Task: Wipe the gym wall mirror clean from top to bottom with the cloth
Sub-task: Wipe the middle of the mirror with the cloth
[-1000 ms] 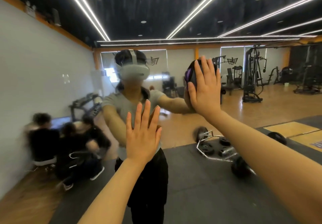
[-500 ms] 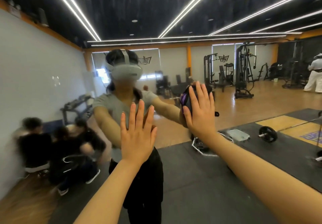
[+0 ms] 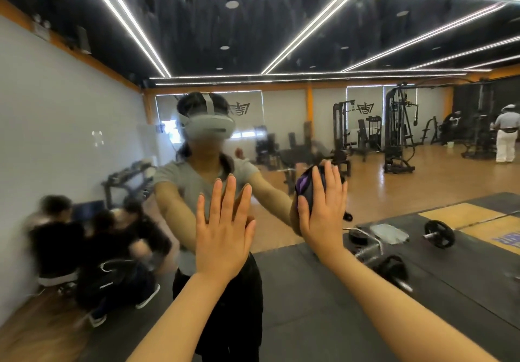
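Note:
The wall mirror (image 3: pixel 281 29) fills the whole view and shows streaky marks across its upper part. My right hand (image 3: pixel 323 206) lies flat with straight fingers, pressing a dark purple cloth (image 3: pixel 305 188) against the glass at about chest height; only the cloth's upper left edge shows past my fingers. To its left, my left hand (image 3: pixel 225 226) is spread flat on the mirror with fingers pointing up and holds nothing. My reflection with a headset stands behind both hands.
All else is reflection: people crouch low on the left (image 3: pixel 92 243), a barbell and weight plates (image 3: pixel 439 233) lie on black mats to the right, gym machines (image 3: pixel 398 130) and a standing person (image 3: pixel 506 136) are at the far right.
My right hand has slid the cloth down the glass, from head height to chest height. My left hand has stayed flat on the mirror. The view has shifted a little.

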